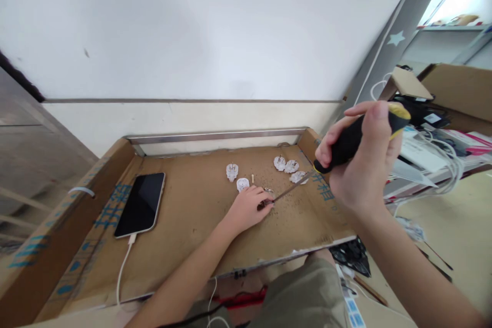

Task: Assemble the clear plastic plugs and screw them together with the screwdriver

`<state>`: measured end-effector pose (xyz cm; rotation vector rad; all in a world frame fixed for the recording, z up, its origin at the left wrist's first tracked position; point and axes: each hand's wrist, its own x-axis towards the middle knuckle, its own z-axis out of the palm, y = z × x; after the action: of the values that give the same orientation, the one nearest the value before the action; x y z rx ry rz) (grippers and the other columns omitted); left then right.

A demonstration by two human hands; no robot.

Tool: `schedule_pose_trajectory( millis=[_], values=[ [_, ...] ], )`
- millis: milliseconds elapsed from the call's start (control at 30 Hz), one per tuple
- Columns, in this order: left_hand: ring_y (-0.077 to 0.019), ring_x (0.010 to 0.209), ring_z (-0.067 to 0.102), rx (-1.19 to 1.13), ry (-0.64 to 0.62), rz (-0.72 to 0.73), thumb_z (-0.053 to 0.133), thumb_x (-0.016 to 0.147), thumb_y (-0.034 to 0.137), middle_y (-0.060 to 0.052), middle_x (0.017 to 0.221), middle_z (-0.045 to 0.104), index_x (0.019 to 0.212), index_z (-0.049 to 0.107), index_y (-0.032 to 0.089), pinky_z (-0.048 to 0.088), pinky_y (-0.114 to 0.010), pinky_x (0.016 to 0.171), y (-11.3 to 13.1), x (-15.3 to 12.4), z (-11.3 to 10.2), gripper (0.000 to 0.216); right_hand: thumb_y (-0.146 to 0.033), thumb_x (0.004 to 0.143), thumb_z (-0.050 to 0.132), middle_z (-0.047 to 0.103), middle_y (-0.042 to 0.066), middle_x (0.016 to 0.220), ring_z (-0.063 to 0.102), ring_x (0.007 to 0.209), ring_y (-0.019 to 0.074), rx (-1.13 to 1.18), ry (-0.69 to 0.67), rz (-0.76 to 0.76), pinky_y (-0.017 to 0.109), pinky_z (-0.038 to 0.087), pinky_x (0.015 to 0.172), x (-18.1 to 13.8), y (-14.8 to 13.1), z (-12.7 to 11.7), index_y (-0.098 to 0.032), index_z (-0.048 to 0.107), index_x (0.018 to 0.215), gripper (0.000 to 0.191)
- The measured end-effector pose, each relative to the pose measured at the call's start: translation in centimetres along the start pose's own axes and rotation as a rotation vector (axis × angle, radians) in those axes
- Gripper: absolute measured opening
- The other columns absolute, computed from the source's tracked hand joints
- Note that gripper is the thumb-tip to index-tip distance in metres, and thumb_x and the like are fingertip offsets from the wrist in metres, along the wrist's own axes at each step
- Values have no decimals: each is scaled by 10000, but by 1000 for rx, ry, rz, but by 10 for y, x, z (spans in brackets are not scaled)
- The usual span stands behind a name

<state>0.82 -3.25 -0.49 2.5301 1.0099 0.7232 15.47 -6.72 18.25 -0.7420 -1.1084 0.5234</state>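
My right hand [361,159] is wrapped round the black and yellow handle of a screwdriver [292,188], raised above the right side of the cardboard. Its long shaft slants down to the left, and the tip meets the fingers of my left hand [248,209]. Thumb and fingertips of that hand are pinched close to the cardboard, round a small dark piece too hidden to name. Just beyond the fingers lie a white plug part [243,184] and a small tan piece [252,178]. Another white plug piece [232,171] with metal pins sits farther back.
Several white plug pieces [291,166] lie at the back right of the cardboard surface [192,230]. Dark crumbs are scattered round the tip. A phone [141,205] with a white cable [123,269] rests at left. A wall [192,31] stands behind; boxes and cables crowd the right.
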Motion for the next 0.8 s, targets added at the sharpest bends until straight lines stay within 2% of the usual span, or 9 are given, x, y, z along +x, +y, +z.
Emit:
schedule_pose_trajectory(
  millis=[100, 200, 300, 400, 500, 600, 700, 800],
  values=[
    [-174, 853, 549, 4, 0, 5, 547, 864, 260, -15, 882, 633, 886, 615, 211, 395, -311, 805, 0, 0, 0, 87, -421, 806, 560, 461, -43, 571, 426, 397, 73, 18, -115, 64, 227, 315, 365, 3, -3, 0, -222, 452, 764, 230],
    [-172, 850, 548, 0, 3, 1, 543, 867, 259, -15, 879, 633, 891, 614, 209, 399, -311, 806, 0, 0, 1, 90, -429, 771, 603, 510, -22, 607, 477, 456, 74, -70, -197, 87, 224, 388, 413, 7, -6, -1, -187, 492, 730, 269],
    [-172, 851, 548, -5, -3, -5, 544, 867, 258, -16, 879, 635, 894, 616, 205, 403, -311, 805, 0, 0, 0, 93, -393, 765, 622, 531, -17, 640, 524, 521, 92, -111, -265, 83, 237, 437, 471, 12, -9, -2, -197, 538, 838, 226],
    [-175, 858, 549, -10, -9, -4, 536, 874, 267, -22, 883, 640, 897, 622, 204, 406, -315, 807, 1, 0, 0, 109, -328, 765, 621, 488, -42, 600, 485, 466, 74, 12, -344, 109, 222, 403, 441, 17, -8, -2, -203, 501, 814, 181],
    [-177, 863, 551, -21, -14, -11, 529, 883, 277, -22, 885, 645, 906, 622, 206, 405, -321, 813, 1, 0, 0, 120, -305, 778, 597, 424, -53, 545, 420, 410, 48, 141, -414, 176, 200, 338, 402, 19, -7, -1, -180, 422, 688, 233],
    [-178, 869, 551, -37, -19, -27, 533, 884, 277, -17, 887, 648, 904, 619, 209, 402, -325, 819, 1, 0, 1, 112, -296, 786, 569, 388, -58, 517, 385, 395, 39, 192, -474, 239, 193, 308, 398, 17, -10, -1, -178, 401, 674, 234],
    [-177, 871, 548, -44, -23, -40, 536, 882, 271, -14, 891, 647, 900, 616, 211, 399, -324, 815, 2, 1, 1, 102, -285, 760, 564, 365, -63, 487, 348, 383, 37, 265, -635, 311, 190, 281, 383, 18, -14, -4, -185, 391, 682, 215],
    [-175, 870, 546, -46, -27, -44, 547, 876, 262, -9, 894, 648, 899, 615, 211, 396, -321, 815, 3, 1, 0, 88, -310, 708, 602, 354, -85, 464, 311, 359, 42, 359, -927, 355, 190, 275, 359, 25, -12, -7, -206, 377, 759, 253]
  ],
)
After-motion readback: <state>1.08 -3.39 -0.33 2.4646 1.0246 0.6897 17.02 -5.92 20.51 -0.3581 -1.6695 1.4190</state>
